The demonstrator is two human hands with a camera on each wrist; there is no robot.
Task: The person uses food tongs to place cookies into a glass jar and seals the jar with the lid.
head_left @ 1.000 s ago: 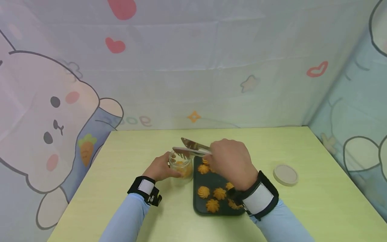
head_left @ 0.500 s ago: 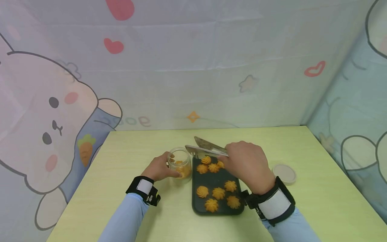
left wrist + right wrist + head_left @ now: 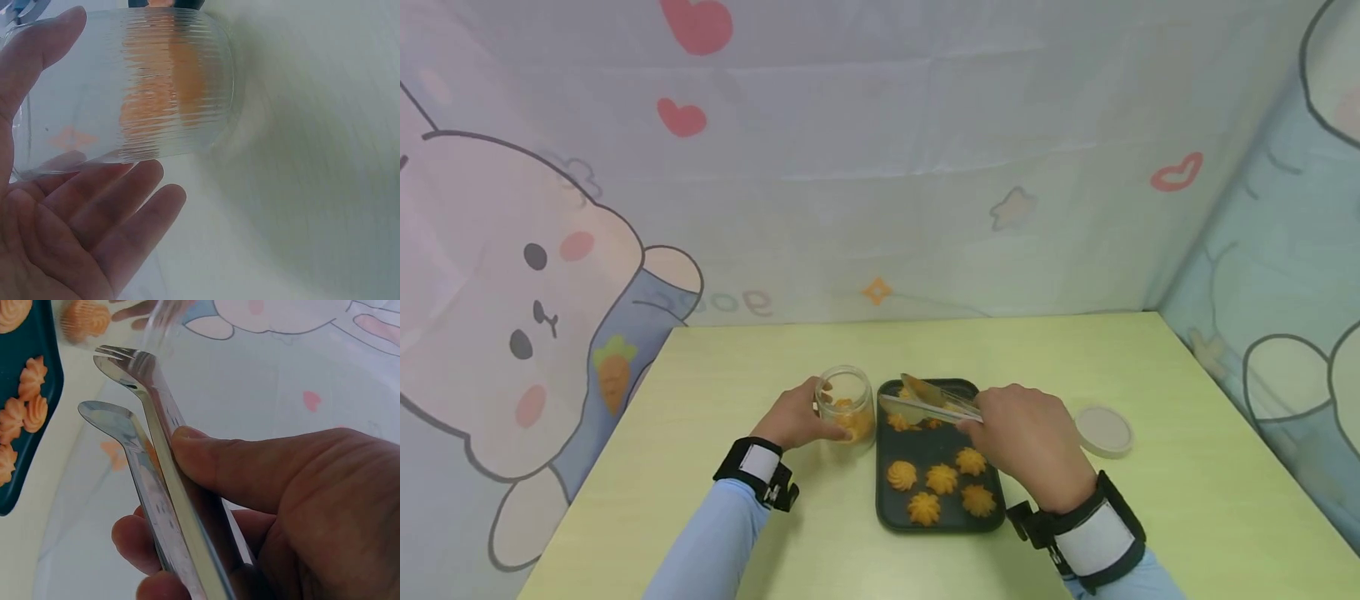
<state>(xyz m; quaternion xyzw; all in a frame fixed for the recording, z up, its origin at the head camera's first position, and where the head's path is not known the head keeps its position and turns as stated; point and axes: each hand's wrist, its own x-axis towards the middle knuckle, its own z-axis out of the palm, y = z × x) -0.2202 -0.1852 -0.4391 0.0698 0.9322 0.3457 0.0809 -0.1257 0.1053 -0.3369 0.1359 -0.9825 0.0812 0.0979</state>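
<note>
At the tray's left side, my left hand (image 3: 797, 415) holds a clear glass jar (image 3: 856, 429) between thumb and fingers. The jar has no lid on, and orange-yellow swirl cookies (image 3: 153, 94) show inside it. My right hand (image 3: 1030, 442) grips metal serving tongs (image 3: 936, 408), whose tips hang over the cookies at the back of a dark baking tray (image 3: 936, 442). In the right wrist view, one tong arm ends in fork tines (image 3: 128, 353); the tips stand apart with nothing between them. Several piped cookies (image 3: 942, 479) lie on the tray's front half; the tongs partly hide those behind.
A round pale lid (image 3: 1105, 431) lies on the table (image 3: 760, 358) to the right of the tray, close to my right forearm. A printed cloth (image 3: 880, 167) hangs behind the table and along its right side.
The right hand has carried the tongs from over the jar's mouth rightward, then lowered them over the tray's back cookies. The left hand and jar have stayed in place.
</note>
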